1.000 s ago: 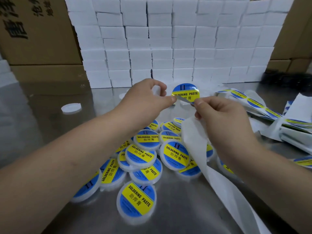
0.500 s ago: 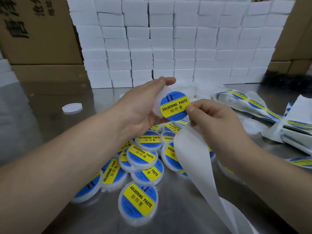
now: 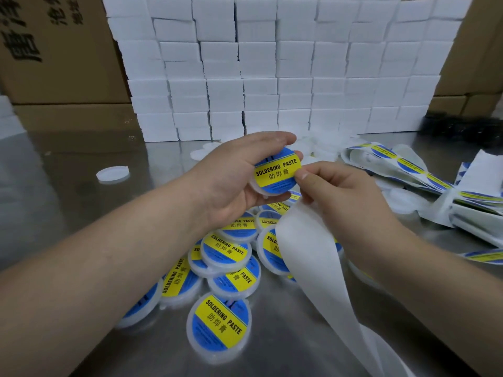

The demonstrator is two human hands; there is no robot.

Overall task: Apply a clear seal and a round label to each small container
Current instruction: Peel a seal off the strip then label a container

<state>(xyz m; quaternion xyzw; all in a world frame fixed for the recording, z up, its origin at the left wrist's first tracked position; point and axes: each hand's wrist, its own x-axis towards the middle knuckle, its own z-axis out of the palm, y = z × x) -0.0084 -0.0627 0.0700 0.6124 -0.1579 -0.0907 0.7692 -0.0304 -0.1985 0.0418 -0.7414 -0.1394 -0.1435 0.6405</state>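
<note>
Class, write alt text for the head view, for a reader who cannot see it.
A left hand holds a small container while the right hand, gripping a backing strip, presses its round label, above labelled containers.

Only two bare forearms and two bare hands of the person are in view. The left forearm (image 3: 109, 268) is uncovered from the picture's edge to the wrist, broad and smooth. The right forearm (image 3: 424, 268) is uncovered in the same way. The left hand (image 3: 231, 186) is bare, with a fleshy palm and short, thick fingers. The right hand (image 3: 345, 197) is bare too, and its thumbnail (image 3: 304, 175) is cut short.
</note>
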